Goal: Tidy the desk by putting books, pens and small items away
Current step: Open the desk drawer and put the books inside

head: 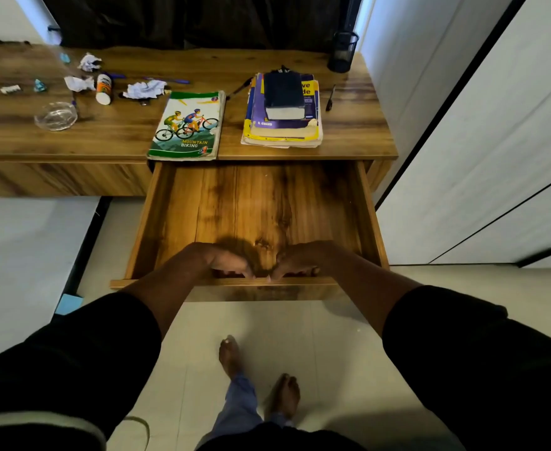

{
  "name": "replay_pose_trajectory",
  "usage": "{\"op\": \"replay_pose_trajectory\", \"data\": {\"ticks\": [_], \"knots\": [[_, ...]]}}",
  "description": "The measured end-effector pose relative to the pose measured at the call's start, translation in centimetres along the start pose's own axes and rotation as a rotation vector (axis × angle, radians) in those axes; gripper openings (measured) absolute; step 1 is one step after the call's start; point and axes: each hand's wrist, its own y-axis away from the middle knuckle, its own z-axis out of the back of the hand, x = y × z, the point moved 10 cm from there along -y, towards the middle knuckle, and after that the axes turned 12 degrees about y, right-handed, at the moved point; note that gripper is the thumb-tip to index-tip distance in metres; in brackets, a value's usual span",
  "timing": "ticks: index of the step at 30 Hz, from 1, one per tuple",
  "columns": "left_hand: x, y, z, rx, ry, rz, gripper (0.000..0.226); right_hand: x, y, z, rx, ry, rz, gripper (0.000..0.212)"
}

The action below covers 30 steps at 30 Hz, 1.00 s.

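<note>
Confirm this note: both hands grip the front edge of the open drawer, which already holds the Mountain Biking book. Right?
Not quite. In the head view, both hands grip the front edge, but the drawer is empty. The Mountain Biking book lies on the desk.

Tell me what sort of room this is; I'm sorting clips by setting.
Probably a study corner in a home: a wooden desk against a dark curtain, with a stack of books and a mesh pen holder on it, and both hands on the front edge of its open, empty drawer.
</note>
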Motion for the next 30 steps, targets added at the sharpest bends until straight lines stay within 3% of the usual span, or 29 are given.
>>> {"op": "replay_pose_trajectory", "data": {"ticks": [3,7,11,16,22,27,30], "knots": [[0.1,-0.6,-1.2,0.074,-0.009,0.000,0.047,-0.1,0.7,-1.0,0.066,-0.054,-0.022,0.068],[1.8,-3.6,-2.4,0.127,0.040,0.057,0.066,0.6,1.7,-1.9,0.128,-0.029,0.003,0.059],[1.2,-1.4,-3.8,0.146,0.002,0.114,0.035,1.3,1.8,-3.4,0.175,-0.029,0.013,0.056],[1.0,-1.6,-3.6,0.131,0.021,0.090,0.041,1.7,2.2,-3.4,0.176,-0.005,0.010,0.056],[-0.2,-1.2,-3.9,0.100,0.048,-0.032,0.023,1.2,1.9,-3.8,0.221,-0.043,-0.012,0.053],[1.1,-1.1,-3.4,0.055,0.206,-0.088,0.033,0.3,0.9,-3.7,0.253,-0.052,-0.058,0.052],[2.0,0.1,-1.3,-0.035,0.363,-0.118,0.018,0.1,0.3,-1.2,0.143,-0.076,-0.041,0.042]]}}
